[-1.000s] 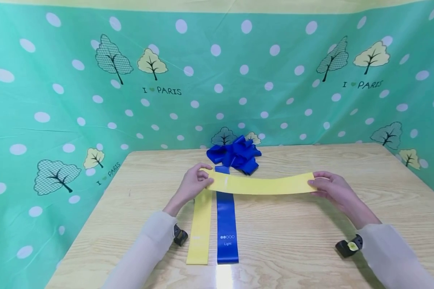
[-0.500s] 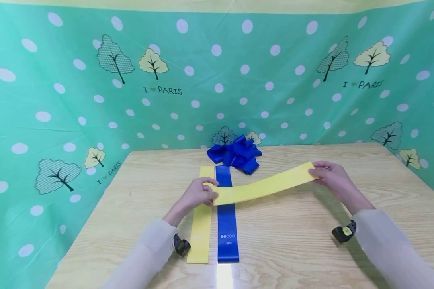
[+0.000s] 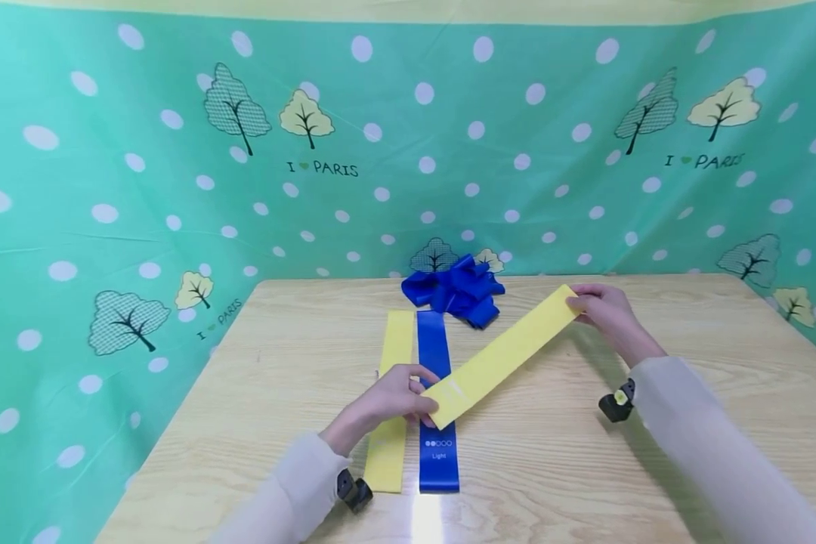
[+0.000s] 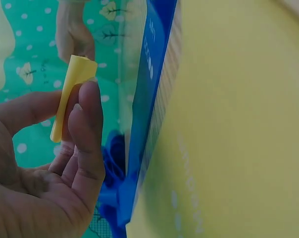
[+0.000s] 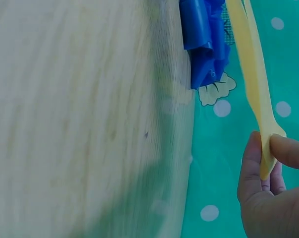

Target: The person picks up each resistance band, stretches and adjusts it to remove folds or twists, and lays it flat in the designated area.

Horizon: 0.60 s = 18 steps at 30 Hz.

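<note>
A yellow band (image 3: 506,355) is stretched diagonally above the table between both hands. Its lower end is pinched by the left hand (image 3: 397,394), over the flat blue band (image 3: 438,468) marked "Light"; its upper end is pinched by the right hand (image 3: 605,310). In the left wrist view the left hand (image 4: 65,168) has thumb and fingers on the folded yellow end (image 4: 65,104). The right wrist view has the right hand (image 5: 273,188) gripping the other end of the yellow band (image 5: 253,74). Another yellow band (image 3: 385,461) lies flat, left of the blue one.
A crumpled blue bundle (image 3: 459,289) lies at the back of the wooden table (image 3: 551,468), close to the far ends of the flat bands. Behind the table hangs a green dotted cloth (image 3: 476,174) with printed trees. A small black device is worn on each wrist.
The left hand has moved toward the front and right with its band end, while the right hand has moved back and left. The held band has gone from nearly level to diagonal.
</note>
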{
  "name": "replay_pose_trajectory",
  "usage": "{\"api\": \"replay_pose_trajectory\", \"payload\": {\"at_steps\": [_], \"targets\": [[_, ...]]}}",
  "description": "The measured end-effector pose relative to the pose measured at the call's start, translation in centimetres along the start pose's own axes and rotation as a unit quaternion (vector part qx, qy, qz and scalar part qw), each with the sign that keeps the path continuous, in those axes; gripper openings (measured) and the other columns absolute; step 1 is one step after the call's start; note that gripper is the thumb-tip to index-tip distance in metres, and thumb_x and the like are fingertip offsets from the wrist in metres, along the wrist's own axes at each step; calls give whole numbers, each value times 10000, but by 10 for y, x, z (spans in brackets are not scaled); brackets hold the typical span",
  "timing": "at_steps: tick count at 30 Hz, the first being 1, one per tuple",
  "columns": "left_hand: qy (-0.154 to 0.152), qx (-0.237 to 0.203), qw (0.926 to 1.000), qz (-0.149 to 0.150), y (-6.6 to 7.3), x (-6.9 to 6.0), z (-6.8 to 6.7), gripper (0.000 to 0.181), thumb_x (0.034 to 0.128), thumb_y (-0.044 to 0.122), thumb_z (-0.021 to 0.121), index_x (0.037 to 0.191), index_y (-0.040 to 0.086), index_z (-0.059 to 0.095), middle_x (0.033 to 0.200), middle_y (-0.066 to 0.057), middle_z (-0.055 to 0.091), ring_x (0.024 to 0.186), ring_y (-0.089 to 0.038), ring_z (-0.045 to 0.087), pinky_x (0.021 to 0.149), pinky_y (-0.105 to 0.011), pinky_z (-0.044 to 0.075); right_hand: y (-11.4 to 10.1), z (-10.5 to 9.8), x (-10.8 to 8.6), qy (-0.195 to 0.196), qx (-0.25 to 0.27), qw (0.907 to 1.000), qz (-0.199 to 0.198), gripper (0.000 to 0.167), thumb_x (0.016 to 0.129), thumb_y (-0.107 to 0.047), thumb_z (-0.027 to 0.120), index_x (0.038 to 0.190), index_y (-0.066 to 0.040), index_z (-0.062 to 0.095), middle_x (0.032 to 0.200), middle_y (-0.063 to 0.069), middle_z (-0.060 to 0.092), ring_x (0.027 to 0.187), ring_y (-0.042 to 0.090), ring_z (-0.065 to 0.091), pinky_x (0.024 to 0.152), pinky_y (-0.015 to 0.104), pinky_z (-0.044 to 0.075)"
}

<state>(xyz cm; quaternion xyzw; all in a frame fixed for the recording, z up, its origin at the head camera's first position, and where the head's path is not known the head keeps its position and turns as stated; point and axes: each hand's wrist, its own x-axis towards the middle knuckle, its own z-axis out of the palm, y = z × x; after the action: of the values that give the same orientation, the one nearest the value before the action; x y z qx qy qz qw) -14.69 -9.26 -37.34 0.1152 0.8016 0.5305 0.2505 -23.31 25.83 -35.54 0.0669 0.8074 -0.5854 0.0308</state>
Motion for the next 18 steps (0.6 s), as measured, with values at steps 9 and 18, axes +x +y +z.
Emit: {"api": "replay_pose_trajectory", "payload": {"at_steps": [9,18], "targets": [[-559,-96,9983,-118,5,-14,24,476,819,37,690,1232,-18,460,714,-140,700,582,-184,672,485,-248,498,-11,22,17,-57,-102,9998,-128,482,963,-101,497,1385,99,379,1270,191,474,766,-54,548,757,156,518],[-923,25,9955,-197,9,-20,44,258,870,29,638,1066,-107,542,737,-189,713,608,-259,697,429,-197,456,-20,47,28,-13,-253,9996,81,456,954,-111,505,1379,37,431,1384,202,424,909,70,524,745,141,499]]}}
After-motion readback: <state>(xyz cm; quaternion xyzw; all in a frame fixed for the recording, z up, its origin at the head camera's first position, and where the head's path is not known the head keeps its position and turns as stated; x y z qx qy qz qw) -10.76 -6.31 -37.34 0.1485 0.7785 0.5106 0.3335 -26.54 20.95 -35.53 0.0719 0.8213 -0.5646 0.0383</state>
